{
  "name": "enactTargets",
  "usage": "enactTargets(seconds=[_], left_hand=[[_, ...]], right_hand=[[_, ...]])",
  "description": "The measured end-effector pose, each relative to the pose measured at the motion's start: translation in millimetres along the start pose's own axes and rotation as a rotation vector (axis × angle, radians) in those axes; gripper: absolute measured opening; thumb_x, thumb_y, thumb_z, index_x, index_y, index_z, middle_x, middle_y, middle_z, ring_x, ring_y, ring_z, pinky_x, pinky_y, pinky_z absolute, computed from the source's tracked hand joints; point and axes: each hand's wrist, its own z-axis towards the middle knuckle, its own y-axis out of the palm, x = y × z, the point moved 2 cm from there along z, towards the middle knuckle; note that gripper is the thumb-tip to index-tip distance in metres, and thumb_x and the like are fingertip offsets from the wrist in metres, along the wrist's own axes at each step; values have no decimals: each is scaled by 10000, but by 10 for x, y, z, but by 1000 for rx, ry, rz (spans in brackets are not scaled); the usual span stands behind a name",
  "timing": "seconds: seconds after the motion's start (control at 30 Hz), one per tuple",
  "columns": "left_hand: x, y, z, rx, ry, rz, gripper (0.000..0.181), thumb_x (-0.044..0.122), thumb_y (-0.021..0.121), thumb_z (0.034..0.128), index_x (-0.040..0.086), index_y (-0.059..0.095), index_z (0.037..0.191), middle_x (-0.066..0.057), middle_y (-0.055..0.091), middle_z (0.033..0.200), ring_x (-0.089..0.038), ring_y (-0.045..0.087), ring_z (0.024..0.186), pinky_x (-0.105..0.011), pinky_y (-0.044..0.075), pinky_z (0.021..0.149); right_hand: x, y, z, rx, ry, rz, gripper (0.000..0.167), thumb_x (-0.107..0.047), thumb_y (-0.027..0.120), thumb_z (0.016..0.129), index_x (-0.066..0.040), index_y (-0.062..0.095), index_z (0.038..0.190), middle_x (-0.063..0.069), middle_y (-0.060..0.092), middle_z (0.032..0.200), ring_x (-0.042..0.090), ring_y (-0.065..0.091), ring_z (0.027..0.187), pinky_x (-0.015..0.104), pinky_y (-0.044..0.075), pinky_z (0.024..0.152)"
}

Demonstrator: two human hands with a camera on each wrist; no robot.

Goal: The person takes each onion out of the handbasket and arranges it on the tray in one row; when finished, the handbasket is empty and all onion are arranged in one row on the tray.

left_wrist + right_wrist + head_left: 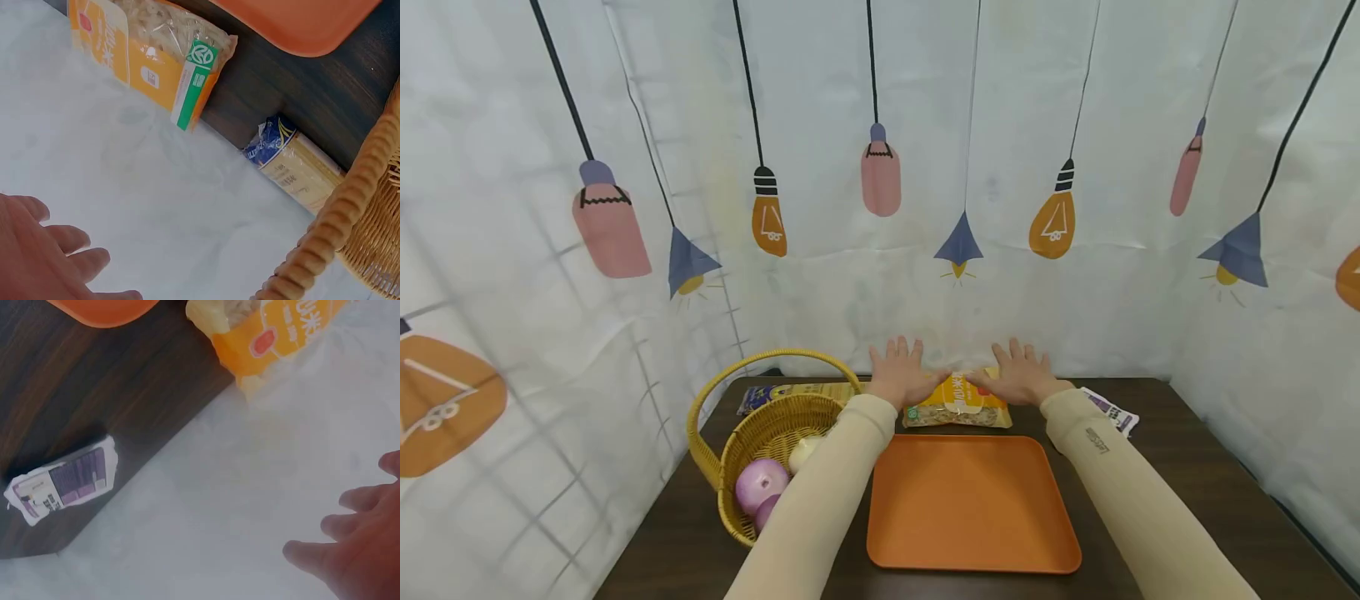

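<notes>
Both hands reach forward with fingers spread, and neither holds anything. In the head view the left hand (901, 375) appears over the left end of an orange-and-clear food bag (958, 402), the right hand (1021, 377) over its right end. The left wrist view shows the left hand (53, 256) off to one side of the bag (150, 56); the right wrist view has the right hand (356, 531) apart from the bag (269, 337). An orange tray (973, 504) lies in front of the bag, between the forearms.
A yellow wicker basket (784, 423) with a tall handle stands at the left, holding purple and pale round items. Behind it lies a blue-and-yellow packet (797, 392). A white-and-purple packet (1112, 411) is at the back right. Patterned curtain (820, 308) hangs behind the dark table (1172, 467).
</notes>
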Motion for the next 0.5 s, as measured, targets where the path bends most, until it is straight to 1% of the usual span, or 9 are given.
enactTargets(seconds=[0.1,0.17,0.23,0.37,0.43,0.5], left_hand=[[25,17,-43,-6,16,-8,885,766,204,910,174,192,1568,-174,176,1609,-354,169,1469,-666,101,1115],[50,35,-84,-23,32,-14,896,777,184,902,181,175,1571,-169,167,1612,-351,162,1471,-670,95,1113],[73,63,-138,-40,52,-43,904,784,186,897,184,169,1572,-168,159,1613,-351,152,1473,-672,82,1113],[89,163,-259,-75,100,-101,882,770,205,907,195,158,1574,-148,144,1619,-341,135,1477,-647,75,1129],[86,225,-324,-88,123,-131,855,747,229,922,198,159,1574,-132,140,1623,-335,138,1478,-621,95,1141],[79,284,-390,-101,146,-145,843,737,227,930,197,155,1574,-115,131,1627,-329,143,1478,-602,111,1148]], right_hand=[[18,62,-41,6,-23,7,1037,-792,337,867,-15,205,1540,336,94,1565,588,96,1387,754,50,1046],[36,113,-80,6,-38,12,1054,-803,342,857,-12,202,1540,339,92,1565,594,92,1385,751,39,1048],[43,175,-135,4,-58,19,1052,-797,356,859,-4,211,1536,342,90,1563,597,87,1384,751,35,1048],[57,327,-263,4,-95,28,1001,-755,389,881,-1,252,1524,337,126,1560,584,132,1384,751,83,1046],[70,409,-325,8,-113,44,962,-719,404,901,15,280,1511,346,156,1549,590,163,1373,759,116,1032],[86,490,-390,-2,-112,68,949,-708,414,905,11,284,1510,341,160,1551,586,167,1375,749,119,1041]])
